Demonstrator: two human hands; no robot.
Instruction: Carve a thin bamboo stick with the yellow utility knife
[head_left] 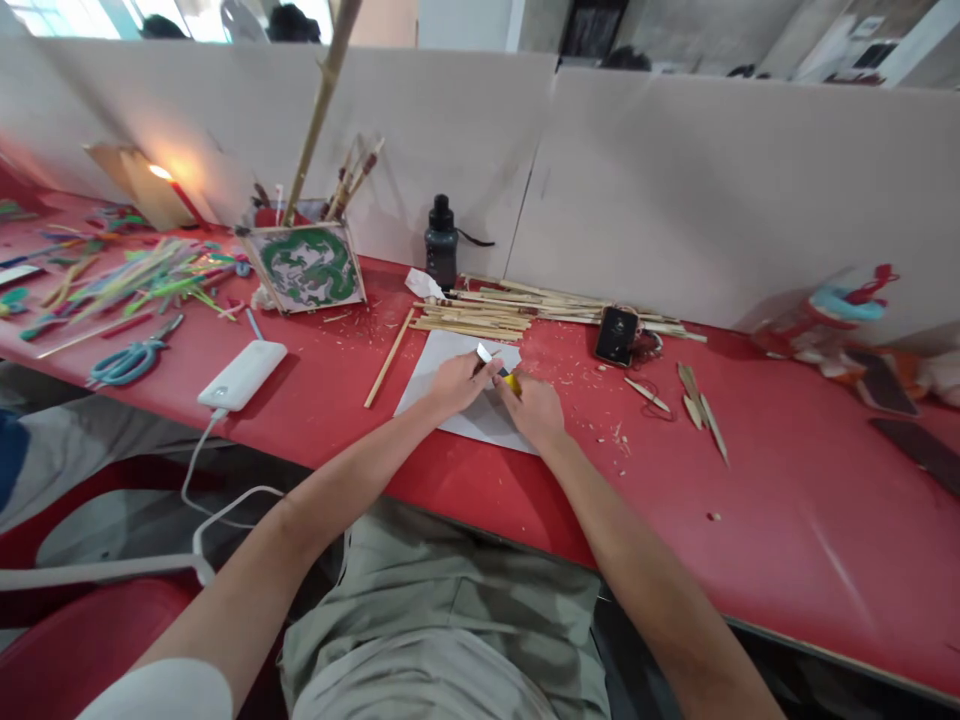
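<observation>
Over a white sheet of paper [431, 375] my two hands meet. My right hand [538, 408] is closed around a yellow and black utility knife [511, 382], its bright blade pointing toward my left hand. My left hand [456, 382] is closed in a pinch close to the blade; a small dark bit shows at its fingertips, too small to name. Just beyond the paper lies a pile of thin bamboo sticks [480, 318]. A single bamboo stick [388, 360] rests to the left of the paper. Pale shavings are scattered on the red table [465, 480].
A black bottle [441, 245] stands behind the sticks. Leftward are a dragon-painted box [311, 268], a white power bank [244, 375] with cable, blue-handled pliers [131, 360] and a lit candle [187, 200]. A phone [617, 336] and pointed bamboo pieces [705, 410] lie to the right.
</observation>
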